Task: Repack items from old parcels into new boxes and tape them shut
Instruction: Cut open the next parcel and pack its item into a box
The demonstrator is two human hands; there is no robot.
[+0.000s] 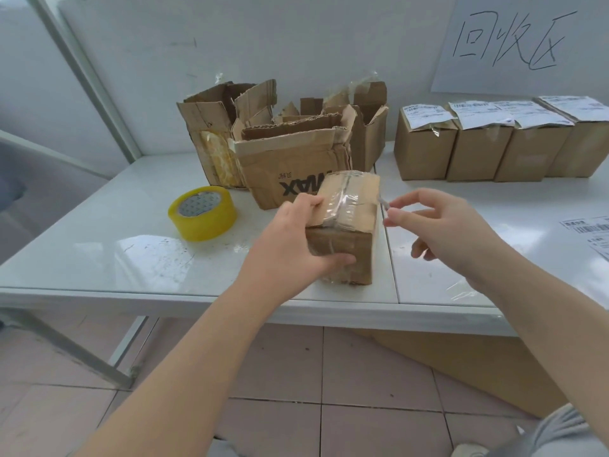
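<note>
A small cardboard box [354, 206], its top seam covered with clear tape, stands near the table's front edge. My left hand [293, 239] grips it from the left, fingers on the top and thumb on the front face. My right hand [441, 225] hovers just right of the box and pinches a crumpled end of clear tape [384, 203] at the box's upper right corner. A roll of yellowish packing tape [202, 212] lies flat to the left of the box.
Torn, opened old cardboard parcels [290, 159] pile up behind the box. Several sealed boxes with shipping labels [478, 143] line the back right. Loose labels [590, 232] lie at the right edge. A handwritten sign [514, 41] hangs on the wall. Flat cardboard [461, 367] lies under the table.
</note>
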